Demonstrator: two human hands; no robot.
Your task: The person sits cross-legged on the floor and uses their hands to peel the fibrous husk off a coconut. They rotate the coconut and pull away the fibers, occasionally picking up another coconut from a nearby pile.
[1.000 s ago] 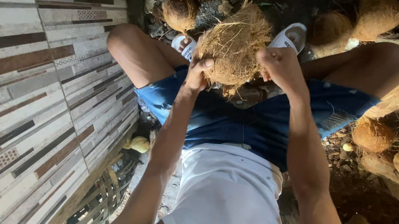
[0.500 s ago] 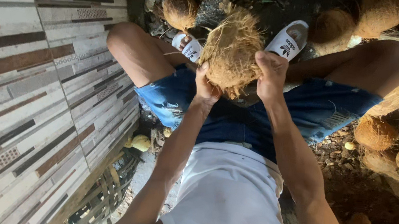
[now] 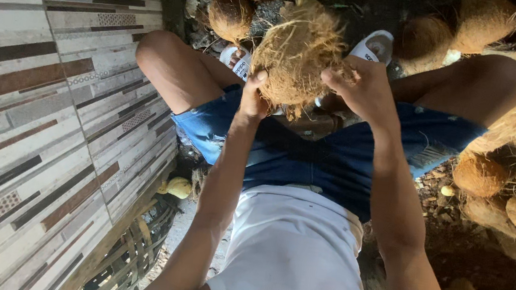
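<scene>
**Husky coconut held between both my hands above my lap**

Around me lie heaps of other coconuts: a pile of husked coconuts (image 3: 515, 161) crowds the ground at my right knee, and a few more coconuts (image 3: 231, 12) sit beyond my feet at the top of the view. A striped tiled wall (image 3: 36, 107) runs close along my left side, with a small yellow fruit (image 3: 179, 187) on the ground at its foot. My white sandals (image 3: 372, 48) rest on the dark soil just behind the coconut, partly hidden by it. Nothing stands between my hands and the husk; the loose fibres hang over my blue denim shorts (image 3: 334, 160).

Compared with half a second ago, the fibrous coconut (image 3: 297, 55) sits a little further to my left and more upright, and my right hand has shifted from the top of the husk to its side.

My left hand (image 3: 253, 99) presses against the lower left of the coconut, thumb up along the fibre, fingers curled under it. My right hand (image 3: 361, 89) clamps the right side, fingers spread and digging into the husk. Both forearms reach straight forward from my body, elbows bent, holding the coconut between my knees, clear of the ground
</scene>
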